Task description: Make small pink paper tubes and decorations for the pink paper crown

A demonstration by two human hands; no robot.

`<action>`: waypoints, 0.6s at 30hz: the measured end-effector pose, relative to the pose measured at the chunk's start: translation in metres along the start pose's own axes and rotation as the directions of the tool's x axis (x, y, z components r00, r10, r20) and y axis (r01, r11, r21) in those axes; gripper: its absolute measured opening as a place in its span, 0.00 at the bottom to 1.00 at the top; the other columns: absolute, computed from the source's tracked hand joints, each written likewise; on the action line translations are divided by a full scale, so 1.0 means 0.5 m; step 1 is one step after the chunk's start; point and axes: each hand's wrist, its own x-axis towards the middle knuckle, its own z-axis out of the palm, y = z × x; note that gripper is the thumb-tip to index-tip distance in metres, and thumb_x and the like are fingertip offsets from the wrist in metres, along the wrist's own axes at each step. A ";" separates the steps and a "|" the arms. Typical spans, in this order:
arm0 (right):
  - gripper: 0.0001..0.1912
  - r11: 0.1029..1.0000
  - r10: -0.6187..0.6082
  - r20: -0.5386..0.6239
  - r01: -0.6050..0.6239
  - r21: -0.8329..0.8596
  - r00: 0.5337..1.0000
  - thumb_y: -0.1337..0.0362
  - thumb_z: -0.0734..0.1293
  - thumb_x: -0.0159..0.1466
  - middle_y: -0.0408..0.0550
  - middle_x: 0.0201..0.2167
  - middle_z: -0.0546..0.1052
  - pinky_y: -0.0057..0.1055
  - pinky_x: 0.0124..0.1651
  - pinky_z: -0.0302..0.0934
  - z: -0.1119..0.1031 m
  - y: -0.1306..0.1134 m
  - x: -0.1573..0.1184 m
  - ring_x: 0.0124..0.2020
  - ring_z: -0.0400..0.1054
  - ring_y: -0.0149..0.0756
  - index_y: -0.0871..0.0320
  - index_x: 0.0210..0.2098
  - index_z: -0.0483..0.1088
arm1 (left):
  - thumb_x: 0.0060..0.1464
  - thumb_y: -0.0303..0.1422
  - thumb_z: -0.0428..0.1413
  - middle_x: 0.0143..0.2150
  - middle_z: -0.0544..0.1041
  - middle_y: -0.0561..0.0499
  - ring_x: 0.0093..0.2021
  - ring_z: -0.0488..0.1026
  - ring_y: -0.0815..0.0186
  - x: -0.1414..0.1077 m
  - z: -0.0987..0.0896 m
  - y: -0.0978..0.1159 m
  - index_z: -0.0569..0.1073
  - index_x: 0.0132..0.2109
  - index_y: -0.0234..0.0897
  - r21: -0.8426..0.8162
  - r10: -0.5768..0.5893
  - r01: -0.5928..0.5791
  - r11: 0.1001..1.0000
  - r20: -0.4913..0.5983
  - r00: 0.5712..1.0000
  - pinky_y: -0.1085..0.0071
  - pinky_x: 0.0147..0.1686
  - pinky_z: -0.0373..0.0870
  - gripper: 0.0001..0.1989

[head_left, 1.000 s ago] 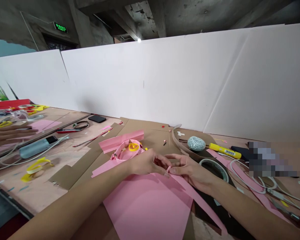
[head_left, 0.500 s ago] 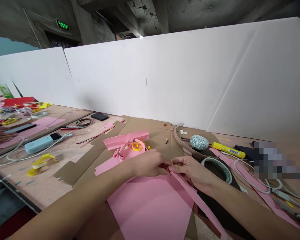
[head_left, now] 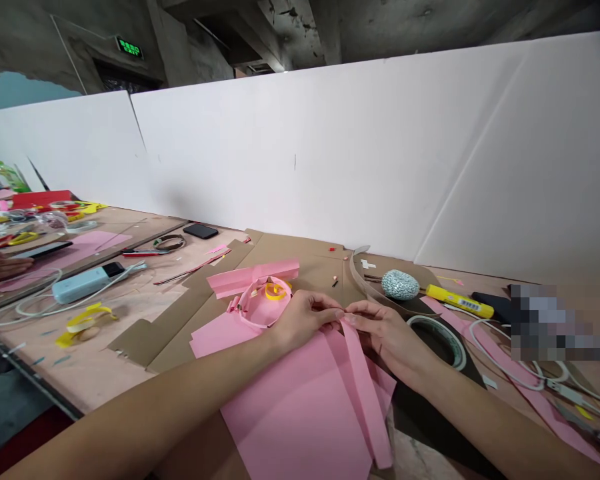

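My left hand (head_left: 307, 321) and my right hand (head_left: 377, 328) meet fingertip to fingertip, both pinching the top end of a long pink paper strip (head_left: 366, 393). The strip hangs toward me over a large pink sheet (head_left: 295, 407). Just beyond my left hand lies a round pink paper ring (head_left: 265, 303) with a yellow tape loop (head_left: 276, 290) inside it. Behind the ring is a folded pink paper piece (head_left: 253, 277). Brown cardboard (head_left: 180, 320) lies under the papers.
On the right are a tape roll (head_left: 457, 347), a speckled egg-shaped object (head_left: 400, 285), a yellow tube (head_left: 460, 301) and white cables. At left lie a light blue device (head_left: 80, 285), yellow tape (head_left: 86, 323), a phone (head_left: 201, 231) and another person's hand (head_left: 3, 267). A white panel (head_left: 300, 153) stands behind.
The strip's lower end has swung left, toward the pink sheet's middle. My left hand's fingers have extended toward my right fingertips, and more of the pink ring shows.
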 end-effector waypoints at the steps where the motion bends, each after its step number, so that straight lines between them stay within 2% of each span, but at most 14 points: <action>1: 0.18 1.000 -0.003 0.000 0.003 -0.002 1.000 0.60 0.83 0.45 0.45 0.30 0.79 0.28 0.36 0.66 0.000 0.001 0.001 0.31 0.72 0.32 0.59 0.31 0.77 | 0.56 0.38 0.61 0.30 0.80 0.47 0.29 0.75 0.66 -0.001 0.001 0.001 0.81 0.36 0.31 0.002 0.000 0.000 1.000 -0.017 1.000 0.72 0.32 0.71 0.12; 7: 0.20 1.000 0.005 -0.023 -0.006 -0.029 1.000 0.56 0.83 0.44 0.46 0.29 0.79 0.30 0.35 0.67 -0.002 0.005 0.008 0.30 0.72 0.33 0.59 0.31 0.78 | 0.54 0.35 0.62 0.29 0.79 0.49 0.30 0.73 0.66 -0.006 0.006 0.004 0.81 0.33 0.33 0.048 0.014 -0.010 0.999 -0.079 0.997 0.72 0.31 0.67 0.09; 14: 0.19 0.999 -0.033 -0.042 0.032 -0.022 0.999 0.59 0.83 0.44 0.45 0.30 0.80 0.30 0.38 0.68 -0.005 0.008 0.008 0.32 0.73 0.34 0.59 0.31 0.77 | 0.57 0.39 0.60 0.28 0.78 0.50 0.28 0.73 0.66 -0.005 0.007 0.005 0.81 0.36 0.33 0.022 0.001 0.000 1.000 -0.040 0.999 0.72 0.30 0.68 0.12; 18: 0.18 0.999 -0.038 -0.025 0.037 -0.037 0.999 0.58 0.82 0.47 0.46 0.31 0.79 0.30 0.38 0.68 -0.008 0.008 0.008 0.32 0.73 0.33 0.59 0.32 0.78 | 0.56 0.38 0.61 0.31 0.80 0.48 0.31 0.74 0.65 -0.004 0.005 0.001 0.82 0.37 0.33 0.011 0.014 -0.014 1.000 -0.055 0.998 0.71 0.33 0.69 0.12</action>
